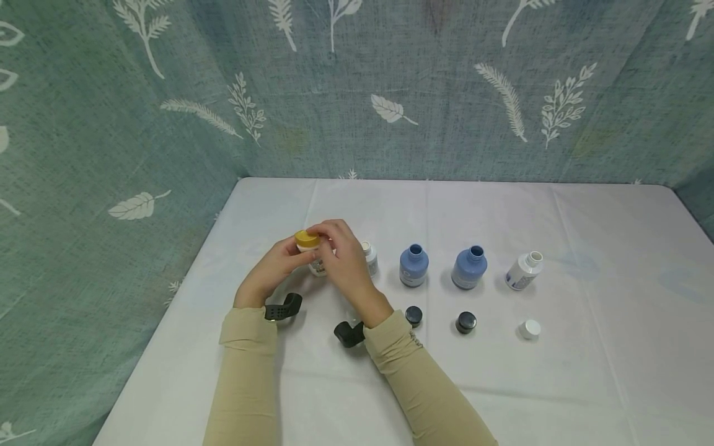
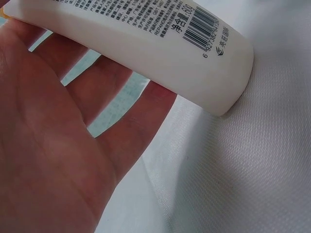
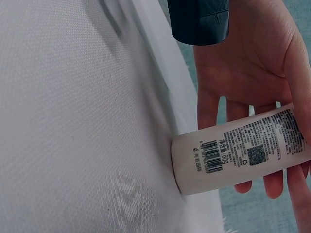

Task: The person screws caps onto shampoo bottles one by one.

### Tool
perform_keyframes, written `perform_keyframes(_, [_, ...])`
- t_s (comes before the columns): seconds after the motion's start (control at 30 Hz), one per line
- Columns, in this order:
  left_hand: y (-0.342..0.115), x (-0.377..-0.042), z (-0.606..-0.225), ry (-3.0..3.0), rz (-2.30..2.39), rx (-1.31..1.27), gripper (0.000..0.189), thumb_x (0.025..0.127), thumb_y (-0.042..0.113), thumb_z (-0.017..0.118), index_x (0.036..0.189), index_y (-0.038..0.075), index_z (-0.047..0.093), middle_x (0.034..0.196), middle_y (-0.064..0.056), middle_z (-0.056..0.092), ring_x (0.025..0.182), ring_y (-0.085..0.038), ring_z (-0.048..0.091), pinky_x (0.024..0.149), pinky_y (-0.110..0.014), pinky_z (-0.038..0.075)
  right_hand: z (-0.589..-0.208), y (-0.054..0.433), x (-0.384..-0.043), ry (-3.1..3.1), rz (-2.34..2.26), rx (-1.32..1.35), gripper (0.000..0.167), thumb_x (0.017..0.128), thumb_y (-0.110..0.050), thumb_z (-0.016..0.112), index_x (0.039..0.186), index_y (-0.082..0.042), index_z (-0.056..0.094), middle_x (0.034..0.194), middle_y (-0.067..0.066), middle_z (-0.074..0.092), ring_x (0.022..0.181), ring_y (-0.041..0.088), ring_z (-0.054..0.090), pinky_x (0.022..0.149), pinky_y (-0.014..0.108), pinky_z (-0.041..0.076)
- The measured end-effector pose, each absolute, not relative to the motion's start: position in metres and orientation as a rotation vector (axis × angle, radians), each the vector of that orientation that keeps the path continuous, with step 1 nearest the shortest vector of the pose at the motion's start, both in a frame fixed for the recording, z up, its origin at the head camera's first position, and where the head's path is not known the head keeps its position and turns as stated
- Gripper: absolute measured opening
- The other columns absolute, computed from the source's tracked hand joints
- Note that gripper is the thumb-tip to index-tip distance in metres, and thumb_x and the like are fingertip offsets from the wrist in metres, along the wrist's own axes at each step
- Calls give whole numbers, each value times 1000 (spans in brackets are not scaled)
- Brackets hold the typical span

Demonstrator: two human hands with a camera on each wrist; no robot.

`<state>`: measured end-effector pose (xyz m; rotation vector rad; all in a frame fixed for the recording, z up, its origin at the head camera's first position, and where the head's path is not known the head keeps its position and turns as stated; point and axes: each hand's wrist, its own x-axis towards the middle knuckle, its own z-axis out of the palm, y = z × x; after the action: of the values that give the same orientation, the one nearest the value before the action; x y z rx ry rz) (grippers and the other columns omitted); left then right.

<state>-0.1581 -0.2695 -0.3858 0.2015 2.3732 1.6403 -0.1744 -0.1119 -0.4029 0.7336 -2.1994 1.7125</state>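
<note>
A white bottle [image 3: 243, 150] with a yellow cap [image 1: 307, 239] stands near the left side of the table, its printed label and barcode facing the wrists. My left hand [image 1: 270, 269] holds it near the top from the left, thumb in front. In the left wrist view, the fingers [image 2: 131, 121] of that hand spread behind the bottle. From the right, my right hand [image 1: 348, 266] pinches at the cap, its fingertips at the cap's edge and its thumb lower down. The cap lies outside the right wrist view.
Right of the hands stand an uncapped white bottle [image 1: 370, 260], partly hidden, two uncapped blue bottles [image 1: 414, 272] [image 1: 468, 272] and another uncapped white bottle [image 1: 523, 272]. Before them lie two black caps [image 1: 413, 316] [image 1: 465, 322] and a white cap [image 1: 530, 329]. A patterned curtain [image 1: 346, 111] hangs behind.
</note>
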Motion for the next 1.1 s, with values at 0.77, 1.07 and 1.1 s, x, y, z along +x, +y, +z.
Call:
perform_keyframes(0.77, [-280,-168,-408,2441,1612,218,44,85,35,59,125,20,50,126,1,49,118,-17,38,98,-51,23,-403,-111,-173,-2249,1706,723,18,86,-10,52,99,-17,62,95,-8,50,88,3,49,73,24,43])
perform_keyframes(1.07, [-280,-168,-408,2436,1628,202,42,86,35,58,125,24,51,127,4,48,119,-14,37,99,-51,20,-403,-112,-172,-2248,1714,726,18,85,-12,53,100,-19,62,100,-9,48,91,3,48,75,24,42])
perform_keyframes(1.1, [-281,-168,-408,2435,1627,201,42,86,34,58,125,24,50,127,4,47,120,-15,36,99,-51,20,-403,-112,-172,-2249,1714,727,18,85,-13,53,100,-19,62,101,-9,47,92,3,48,76,24,42])
